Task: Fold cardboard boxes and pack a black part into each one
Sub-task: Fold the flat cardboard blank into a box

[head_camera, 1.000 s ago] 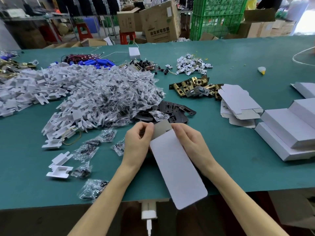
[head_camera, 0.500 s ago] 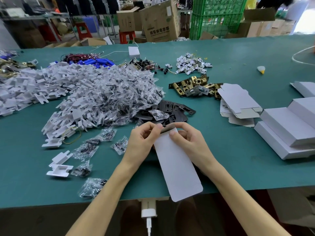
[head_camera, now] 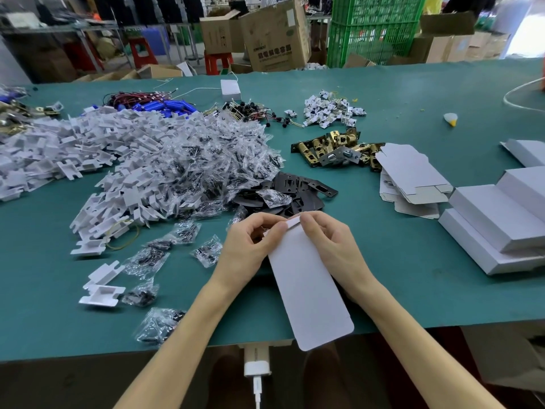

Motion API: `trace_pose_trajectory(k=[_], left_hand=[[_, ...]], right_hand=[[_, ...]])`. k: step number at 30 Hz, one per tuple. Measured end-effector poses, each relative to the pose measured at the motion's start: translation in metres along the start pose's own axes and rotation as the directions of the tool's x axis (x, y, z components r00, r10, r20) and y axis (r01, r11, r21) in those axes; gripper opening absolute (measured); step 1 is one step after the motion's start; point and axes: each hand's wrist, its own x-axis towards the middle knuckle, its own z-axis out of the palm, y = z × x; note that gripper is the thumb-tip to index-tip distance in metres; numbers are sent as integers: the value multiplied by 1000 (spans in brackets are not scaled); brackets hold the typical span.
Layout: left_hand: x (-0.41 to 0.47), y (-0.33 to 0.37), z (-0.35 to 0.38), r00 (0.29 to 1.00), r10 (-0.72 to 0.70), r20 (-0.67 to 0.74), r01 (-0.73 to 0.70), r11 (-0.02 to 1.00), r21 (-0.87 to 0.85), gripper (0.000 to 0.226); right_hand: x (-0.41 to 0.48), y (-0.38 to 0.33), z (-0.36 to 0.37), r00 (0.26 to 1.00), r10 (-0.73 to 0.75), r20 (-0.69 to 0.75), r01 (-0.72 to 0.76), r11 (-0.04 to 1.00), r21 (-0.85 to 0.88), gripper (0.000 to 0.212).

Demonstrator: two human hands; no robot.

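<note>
A flat white cardboard box [head_camera: 306,284] is held just on the near side of the heap of black parts [head_camera: 298,190], low over the green table [head_camera: 413,290]. Its far end, the one closest to the heap, is gripped from both sides. The narrow end flap [head_camera: 292,223] is pinched by the curled fingers of the left hand [head_camera: 247,249] and pressed from the right by the curled fingers of the right hand [head_camera: 330,246] (the digits under the card are hidden). Both hands are closed on the box, one at each far corner.

The long axis of the box is laid away from the heap toward the wearer, slanted slightly to the right. The flap end is pointed at the heap, while the rounded end, farthest from it, is seen past the table's front edge. Whether a black part is inside cannot be told.

To the right of the heap, unfolded box blanks [head_camera: 410,169] are stacked. To its left, clear bags of small dark pieces [head_camera: 206,172] are piled.
</note>
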Motion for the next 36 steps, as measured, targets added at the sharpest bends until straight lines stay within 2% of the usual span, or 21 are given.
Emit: trace_pose_trajectory(k=[3, 10, 16, 21, 36], left_hand=[[0, 0, 0, 1000, 10, 3, -11, 1000, 26, 6], [-2, 5, 0, 999, -37, 3, 38, 998, -58, 14], [-1, 6, 0, 999, -49, -19, 47, 995, -88, 19], [-1, 9, -1, 998, -67, -18, 64, 991, -120, 15], [-1, 10, 1, 999, -40, -9, 40, 996, -76, 18]], right_hand=[[0, 0, 0, 1000, 11, 3, -11, 1000, -21, 27], [-1, -1, 1, 999, -6, 45, 6, 1000, -13, 11], [-2, 0, -2, 996, 22, 90, -25, 999, 36, 25], [-1, -1, -2, 992, 44, 115, -52, 996, 70, 40], [-3, -3, -4, 993, 45, 110, -54, 995, 80, 24]])
